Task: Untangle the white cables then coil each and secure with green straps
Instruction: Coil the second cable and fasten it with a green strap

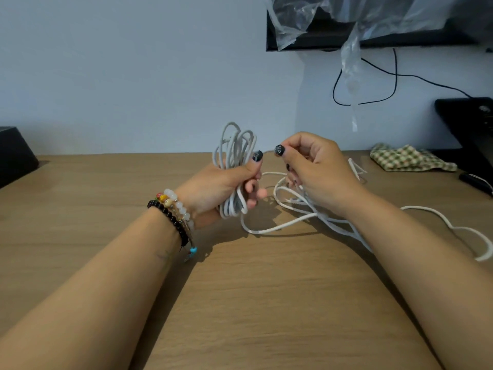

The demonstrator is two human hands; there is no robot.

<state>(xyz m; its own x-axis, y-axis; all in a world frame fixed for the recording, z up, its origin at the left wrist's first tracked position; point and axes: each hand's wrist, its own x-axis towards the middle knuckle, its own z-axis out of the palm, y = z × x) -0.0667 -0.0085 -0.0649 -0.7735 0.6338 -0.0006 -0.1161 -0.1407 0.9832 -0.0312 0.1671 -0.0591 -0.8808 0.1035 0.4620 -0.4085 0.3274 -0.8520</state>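
My left hand [221, 188] is closed around a coiled bundle of white cable [234, 145], held upright above the wooden table [240, 303]; loops stick out above and below the fist. My right hand [314, 169] sits just to the right, fingers curled and pinching a strand of the loose white cable [282, 225]. That cable lies in tangled loops on the table under and to the right of my right hand, trailing out to the far right [469, 233]. No green strap is visible.
A green checked cloth [408, 158] lies at the back right of the table. Dark devices stand at the right edge [469, 121] and left edge [13, 156]. A black screen with clear plastic [354, 22] and black wires hangs on the wall.
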